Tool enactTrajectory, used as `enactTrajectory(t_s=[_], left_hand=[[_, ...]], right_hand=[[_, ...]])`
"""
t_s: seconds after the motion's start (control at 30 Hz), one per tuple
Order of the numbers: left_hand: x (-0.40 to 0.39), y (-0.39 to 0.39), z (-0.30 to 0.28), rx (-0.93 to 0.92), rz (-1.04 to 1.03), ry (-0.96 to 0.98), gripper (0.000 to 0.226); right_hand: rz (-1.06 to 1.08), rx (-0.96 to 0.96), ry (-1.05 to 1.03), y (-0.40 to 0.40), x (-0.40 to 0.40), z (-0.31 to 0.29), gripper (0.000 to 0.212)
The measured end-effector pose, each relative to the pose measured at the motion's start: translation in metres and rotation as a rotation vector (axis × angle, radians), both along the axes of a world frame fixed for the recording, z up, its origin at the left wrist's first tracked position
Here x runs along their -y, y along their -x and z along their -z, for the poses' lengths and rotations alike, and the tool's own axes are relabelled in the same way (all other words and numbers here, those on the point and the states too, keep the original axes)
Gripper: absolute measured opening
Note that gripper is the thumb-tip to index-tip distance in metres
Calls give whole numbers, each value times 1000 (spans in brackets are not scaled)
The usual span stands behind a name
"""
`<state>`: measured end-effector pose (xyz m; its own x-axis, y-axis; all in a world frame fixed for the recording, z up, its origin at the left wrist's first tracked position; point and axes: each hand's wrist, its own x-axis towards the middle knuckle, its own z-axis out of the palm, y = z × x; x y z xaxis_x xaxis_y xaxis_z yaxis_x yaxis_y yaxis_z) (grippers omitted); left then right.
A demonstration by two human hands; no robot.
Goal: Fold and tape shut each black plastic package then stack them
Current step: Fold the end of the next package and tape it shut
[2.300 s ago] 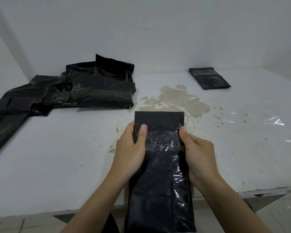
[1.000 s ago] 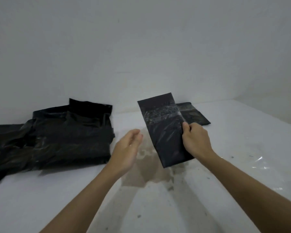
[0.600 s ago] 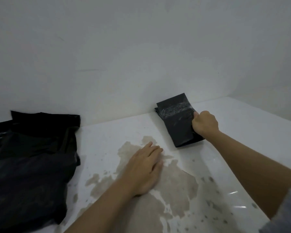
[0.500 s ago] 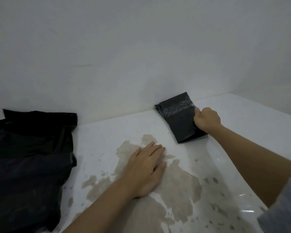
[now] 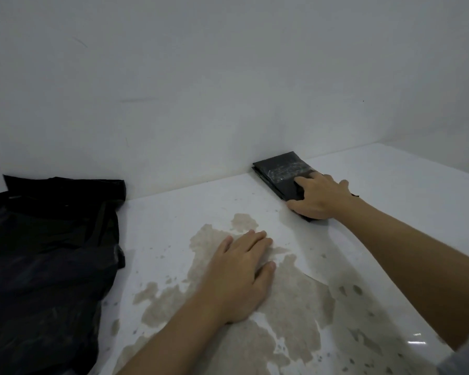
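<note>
A folded, taped black package [image 5: 280, 171] lies on top of another one at the back of the white table, close to the wall. My right hand [image 5: 318, 197] rests flat on its near end, fingers spread, covering that half. My left hand [image 5: 240, 274] lies palm down on the table [image 5: 173, 212] over a brown stain, holding nothing. A heap of loose black plastic packages [image 5: 46, 247] fills the left side of the table.
The white wall [image 5: 228, 90] rises right behind the stacked packages. A worn brown patch [image 5: 282, 307] spreads across the table's middle. A glossy strip of clear film [image 5: 414, 342] glints at the near right.
My right hand carried the taped package to the back and set it down on the one lying there, then flattened onto it. My left hand let go and settled on the table.
</note>
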<state>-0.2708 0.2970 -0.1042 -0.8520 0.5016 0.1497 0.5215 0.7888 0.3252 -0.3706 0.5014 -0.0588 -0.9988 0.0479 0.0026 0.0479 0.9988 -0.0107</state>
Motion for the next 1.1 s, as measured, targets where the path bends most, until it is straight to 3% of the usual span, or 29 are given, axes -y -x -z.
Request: enactTrajectory(t_s=[0.17,0.4,0.6,0.7,0.83,1.1], left_hand=[[0,1,-2,3,7,-18,49],[40,-23,-47,-142,-10,-43,45],[147,-111,-78,-278,-85,67,48],[209,-173,-81,-292,-202,84,46],[286,-255,-79,-283,-419,59,46],[410,-343,-69,-276,-950,-101,33]], right_hand=[[12,66,-62,-3,1,1,77],[-217,-165,-49,-63,49,-33,71],[-487,-399,237,-166,145,-41,78],[-617,-502,412,-221,208,-34,62],[-760,-418,556,-291,296,-15,54],[-951,-159,537,-371,418,23,46]])
